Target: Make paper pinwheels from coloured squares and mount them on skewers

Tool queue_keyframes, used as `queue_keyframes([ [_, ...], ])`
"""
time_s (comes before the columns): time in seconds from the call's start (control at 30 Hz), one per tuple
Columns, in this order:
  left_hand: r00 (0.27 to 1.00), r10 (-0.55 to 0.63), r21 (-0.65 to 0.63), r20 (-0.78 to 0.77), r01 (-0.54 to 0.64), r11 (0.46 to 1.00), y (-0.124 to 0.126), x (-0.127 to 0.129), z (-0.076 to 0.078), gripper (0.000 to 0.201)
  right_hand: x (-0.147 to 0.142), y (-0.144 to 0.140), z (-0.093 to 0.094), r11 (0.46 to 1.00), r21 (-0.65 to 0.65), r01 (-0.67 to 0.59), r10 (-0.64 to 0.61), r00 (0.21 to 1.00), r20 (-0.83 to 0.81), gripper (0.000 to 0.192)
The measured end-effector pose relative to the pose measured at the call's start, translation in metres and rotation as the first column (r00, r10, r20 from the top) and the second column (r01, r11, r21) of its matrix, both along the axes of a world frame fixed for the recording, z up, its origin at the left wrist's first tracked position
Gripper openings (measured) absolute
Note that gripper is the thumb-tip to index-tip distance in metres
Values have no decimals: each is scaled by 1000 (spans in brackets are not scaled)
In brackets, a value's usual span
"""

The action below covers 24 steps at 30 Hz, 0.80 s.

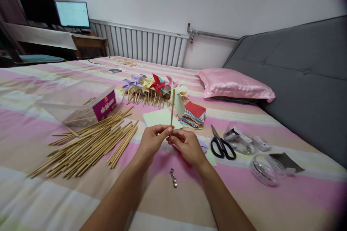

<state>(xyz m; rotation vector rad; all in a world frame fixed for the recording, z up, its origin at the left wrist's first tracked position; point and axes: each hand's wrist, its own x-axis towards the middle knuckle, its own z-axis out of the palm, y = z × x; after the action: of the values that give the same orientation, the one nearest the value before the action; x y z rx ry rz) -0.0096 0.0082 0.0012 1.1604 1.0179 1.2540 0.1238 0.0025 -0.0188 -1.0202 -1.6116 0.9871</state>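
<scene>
My left hand [151,140] and my right hand [187,146] meet over the striped bed [40,187], both pinching the lower end of an upright wooden stick [172,110]. A pale green paper pinwheel [177,103] sits at the stick's top. Under my right hand lie red and light-coloured paper pieces [208,157]. Small metal pins [173,178] lie on the bed just below my hands.
A pile of wooden sticks [89,144] lies to the left, beside a clear plastic box [78,103]. Finished pinwheels [151,88] and a stack of coloured paper squares [193,115] lie ahead. Black scissors [222,144], clear round containers [262,168] and a pink pillow [233,86] are to the right.
</scene>
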Motion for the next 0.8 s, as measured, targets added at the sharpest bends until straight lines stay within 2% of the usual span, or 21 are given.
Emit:
queue_keyframes([
  [0.43,998,57,-12,-18,-57,998,3,0,-5,26,-3,-3,4,992,-97,78,-87,992,-92,15],
  [0.8,999,38,-4,-5,-38,999,2,0,-3,24,-3,-2,3,992,-122,34,-51,989,-139,7],
])
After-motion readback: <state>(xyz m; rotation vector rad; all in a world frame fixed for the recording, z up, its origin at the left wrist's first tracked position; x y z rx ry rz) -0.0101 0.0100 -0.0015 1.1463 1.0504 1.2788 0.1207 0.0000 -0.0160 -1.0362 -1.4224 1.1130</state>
